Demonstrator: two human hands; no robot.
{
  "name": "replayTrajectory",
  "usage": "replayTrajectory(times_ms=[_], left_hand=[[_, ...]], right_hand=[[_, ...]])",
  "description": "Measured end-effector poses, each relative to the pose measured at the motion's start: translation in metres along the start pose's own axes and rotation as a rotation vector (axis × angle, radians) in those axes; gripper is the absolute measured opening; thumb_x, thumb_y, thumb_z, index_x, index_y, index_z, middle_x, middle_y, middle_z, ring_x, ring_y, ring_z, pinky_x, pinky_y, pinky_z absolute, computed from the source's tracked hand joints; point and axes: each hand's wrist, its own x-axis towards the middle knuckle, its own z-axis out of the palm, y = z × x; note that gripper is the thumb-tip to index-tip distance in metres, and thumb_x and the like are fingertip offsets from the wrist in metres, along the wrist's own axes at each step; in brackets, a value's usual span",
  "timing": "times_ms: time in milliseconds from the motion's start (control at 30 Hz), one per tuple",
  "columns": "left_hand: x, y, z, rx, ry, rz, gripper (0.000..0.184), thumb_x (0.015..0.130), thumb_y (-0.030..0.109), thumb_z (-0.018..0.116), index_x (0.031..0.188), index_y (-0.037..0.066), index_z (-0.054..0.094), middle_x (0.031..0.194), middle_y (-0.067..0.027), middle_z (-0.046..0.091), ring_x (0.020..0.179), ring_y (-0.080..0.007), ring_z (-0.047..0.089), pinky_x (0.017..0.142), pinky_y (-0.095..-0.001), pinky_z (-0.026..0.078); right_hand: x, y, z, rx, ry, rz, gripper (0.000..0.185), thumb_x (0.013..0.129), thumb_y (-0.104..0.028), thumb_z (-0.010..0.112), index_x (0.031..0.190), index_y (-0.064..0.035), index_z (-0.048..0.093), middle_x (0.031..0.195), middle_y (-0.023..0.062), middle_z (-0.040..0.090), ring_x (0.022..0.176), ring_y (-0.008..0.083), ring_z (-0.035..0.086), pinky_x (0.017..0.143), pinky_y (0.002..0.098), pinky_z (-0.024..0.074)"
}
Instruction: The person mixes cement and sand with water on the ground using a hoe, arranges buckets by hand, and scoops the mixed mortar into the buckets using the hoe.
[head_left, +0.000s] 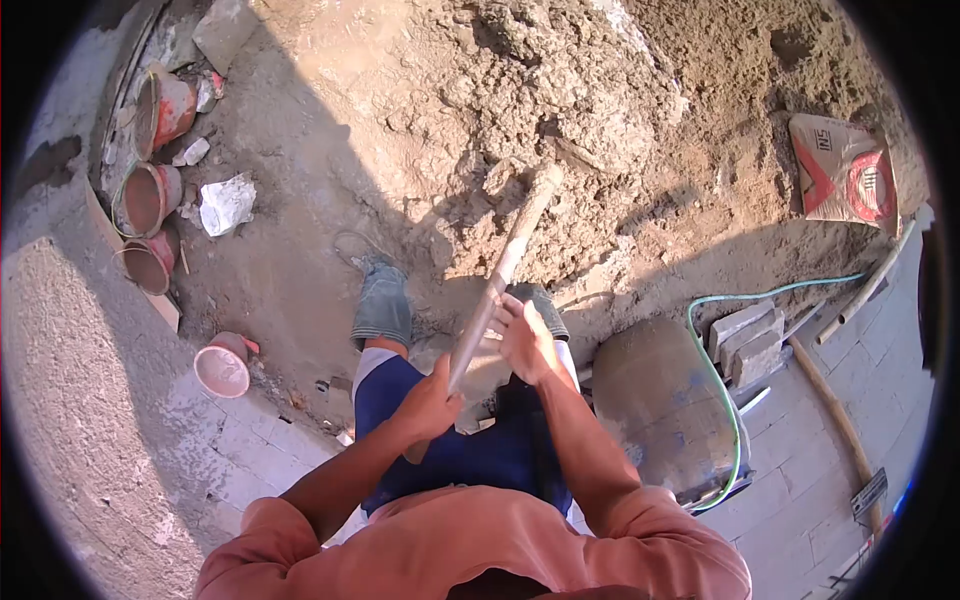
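A long pale handle (515, 240) slants from the wet mortar heap (580, 90) down toward my waist. My left hand (430, 402) is closed round its lower part. Higher up, my right hand (528, 340) is beside the handle, its fingers loosely apart and their tips at its edge; no closed grip shows. The handle's far end meets the mortar, and any tool head there is hidden.
Several buckets, among them a red one (172, 108) and a small one (222, 370), stand at left near a white lump (227, 204). At right are a barrel (660, 400), a green hose (745, 296), stacked blocks (748, 345), a wooden pole (835, 410) and a cement bag (845, 170).
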Motion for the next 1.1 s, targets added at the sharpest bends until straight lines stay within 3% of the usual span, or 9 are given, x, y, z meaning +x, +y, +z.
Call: replayTrajectory(times_ms=[100,267,400,467,533,767,800,933,1100], left_hand=[[-0.051,-0.020,-0.037,0.273,0.013,-0.156,0.041,0.090,0.024,0.064,0.120,0.000,0.049,0.089,-0.0284,0.067,0.090,-0.0469,0.067,0.080,-0.0535,0.051],[-0.007,-0.034,-0.027,0.112,0.079,-0.035,0.034,0.087,0.026,0.067,0.110,0.002,0.060,0.089,-0.0287,0.068,0.088,-0.0490,0.066,0.075,-0.0541,0.052],[0.150,0.101,-0.050,-0.087,0.262,0.297,0.031,0.085,0.023,0.066,0.103,-0.001,0.062,0.083,-0.0283,0.067,0.086,-0.0491,0.066,0.074,-0.0519,0.053],[0.211,0.183,-0.086,-0.197,0.195,0.284,0.016,0.087,0.013,0.061,0.090,-0.002,0.057,0.064,-0.0068,0.056,0.053,-0.0164,0.055,0.050,-0.0379,0.044],[0.257,0.204,-0.099,-0.203,0.203,0.257,0.015,0.088,0.014,0.059,0.085,-0.001,0.057,0.059,-0.0029,0.052,0.044,-0.0173,0.049,0.042,-0.0381,0.039],[0.161,0.007,-0.081,-0.100,0.087,0.016,0.027,0.084,0.017,0.063,0.100,-0.004,0.060,0.069,-0.0105,0.062,0.061,-0.0201,0.061,0.057,-0.0371,0.047],[0.121,0.010,-0.082,0.026,0.064,-0.071,0.037,0.083,0.023,0.063,0.106,-0.006,0.061,0.093,-0.0298,0.068,0.093,-0.0462,0.068,0.079,-0.0497,0.051],[0.021,-0.032,-0.050,0.088,0.151,-0.018,0.044,0.082,0.021,0.067,0.117,-0.004,0.060,0.097,-0.0314,0.068,0.097,-0.0470,0.067,0.084,-0.0500,0.053],[0.074,0.041,-0.031,0.113,0.078,0.049,0.047,0.083,0.024,0.066,0.120,-0.005,0.059,0.094,-0.0291,0.070,0.093,-0.0475,0.067,0.083,-0.0495,0.054]], right_hand=[[0.076,0.041,0.035,-0.047,0.558,-0.047,0.017,0.087,-0.008,0.067,0.093,-0.0069,0.051,0.070,0.0054,0.051,0.052,0.0182,0.051,0.047,0.0373,0.0472],[0.040,0.011,0.099,-0.428,0.408,-0.508,0.024,0.092,-0.008,0.065,0.106,-0.0059,0.045,0.065,0.0036,0.054,0.050,0.0135,0.053,0.045,0.0320,0.0446],[0.092,-0.182,0.180,-0.786,0.359,-0.861,0.022,0.092,-0.012,0.066,0.101,-0.0040,0.048,0.062,0.0037,0.057,0.048,0.0136,0.055,0.045,0.0294,0.0454],[0.139,-0.258,0.197,-0.685,0.187,-0.725,0.015,0.091,-0.011,0.064,0.082,-0.0023,0.055,0.062,0.0060,0.057,0.049,0.0175,0.056,0.046,0.0318,0.0485],[0.200,-0.297,0.185,-0.671,0.310,-0.654,0.013,0.089,-0.008,0.062,0.082,0.0000,0.056,0.062,0.0088,0.056,0.049,0.0197,0.055,0.046,0.0346,0.0490],[0.223,-0.082,0.084,-0.590,0.548,-0.235,0.013,0.087,-0.009,0.056,0.078,-0.0005,0.060,0.058,0.0107,0.056,0.039,0.0213,0.050,0.032,0.0372,0.0402],[0.196,-0.059,0.088,-0.683,0.524,-0.177,0.017,0.088,-0.011,0.055,0.075,-0.0012,0.061,0.059,0.0104,0.057,0.037,0.0194,0.048,0.029,0.0356,0.0366],[0.108,0.039,0.112,-0.357,0.526,-0.224,0.010,0.086,-0.003,0.055,0.091,-0.0035,0.047,0.058,0.0068,0.052,0.041,0.0173,0.049,0.040,0.0343,0.0439],[0.050,-0.063,0.124,-0.553,0.525,-0.582,0.012,0.086,-0.002,0.054,0.076,-0.0054,0.048,0.058,0.0053,0.050,0.042,0.0164,0.049,0.040,0.0339,0.0448]])
